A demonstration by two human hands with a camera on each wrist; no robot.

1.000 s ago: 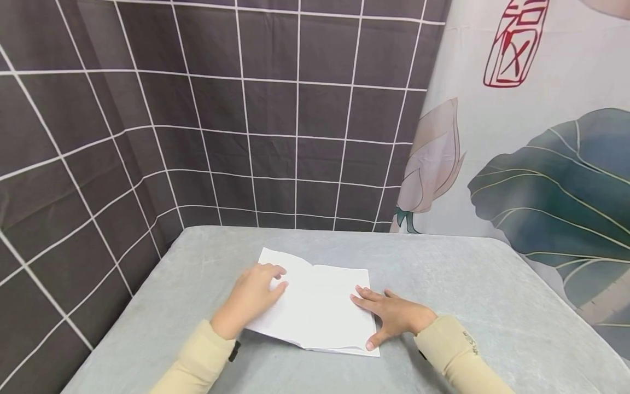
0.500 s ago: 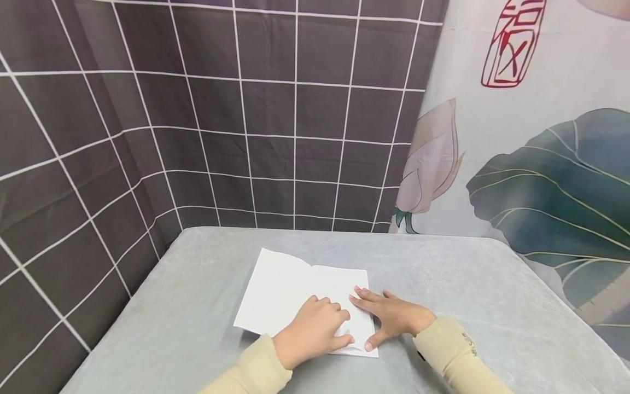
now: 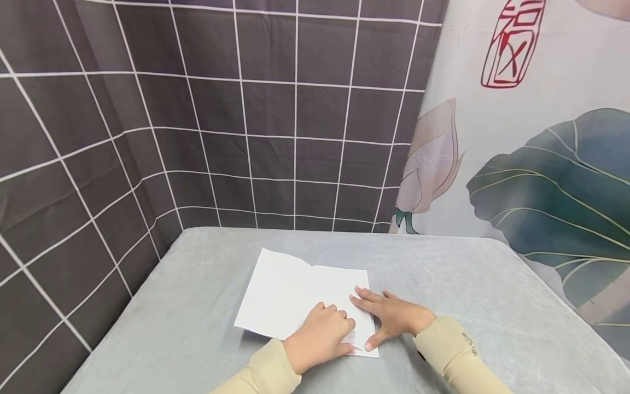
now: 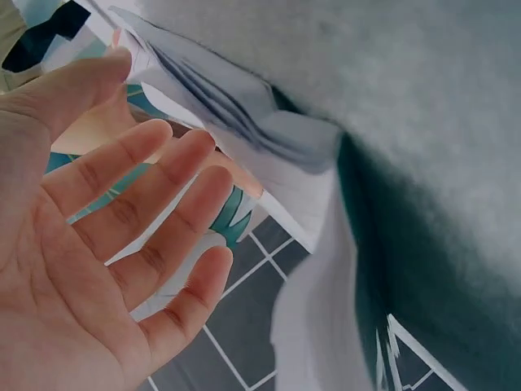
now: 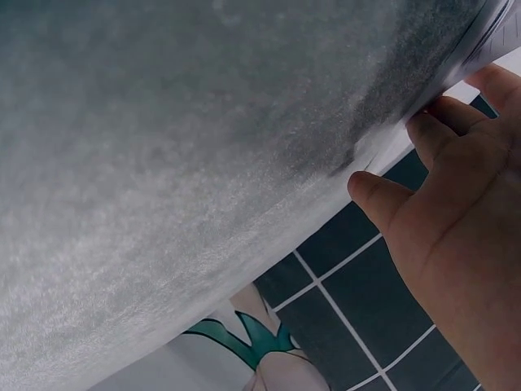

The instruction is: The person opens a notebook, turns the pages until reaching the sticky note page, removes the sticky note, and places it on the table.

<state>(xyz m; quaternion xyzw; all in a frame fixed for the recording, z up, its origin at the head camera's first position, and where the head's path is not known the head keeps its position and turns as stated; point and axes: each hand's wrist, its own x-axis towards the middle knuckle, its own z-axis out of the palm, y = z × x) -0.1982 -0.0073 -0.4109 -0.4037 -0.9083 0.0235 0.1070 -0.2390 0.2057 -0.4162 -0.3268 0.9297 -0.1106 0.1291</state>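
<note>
An open book (image 3: 280,290) with white pages lies on the grey table, its left side slightly raised. My left hand (image 3: 322,336) is over the lower part of the right page, thumb at the bottom right corner. From the left wrist, the left hand (image 4: 122,220) shows relaxed fingers apart from the thumb, whose tip is right by the page edges (image 4: 220,106). My right hand (image 3: 396,316) rests spread on the right margin of the book, fingertips on the page and thumb near its lower corner. In the right wrist view, the right hand (image 5: 456,187) has its fingertips along the book's edge.
The grey cloth-covered table (image 3: 467,279) extends around the book on all sides. Behind it hangs a dark curtain (image 3: 270,109) with a white grid. A pale curtain (image 3: 536,142) with lotus prints hangs at the right.
My left hand has moved from the left page across to the lower right page, then slightly further right. The right hand has stayed in place on the book's right edge.
</note>
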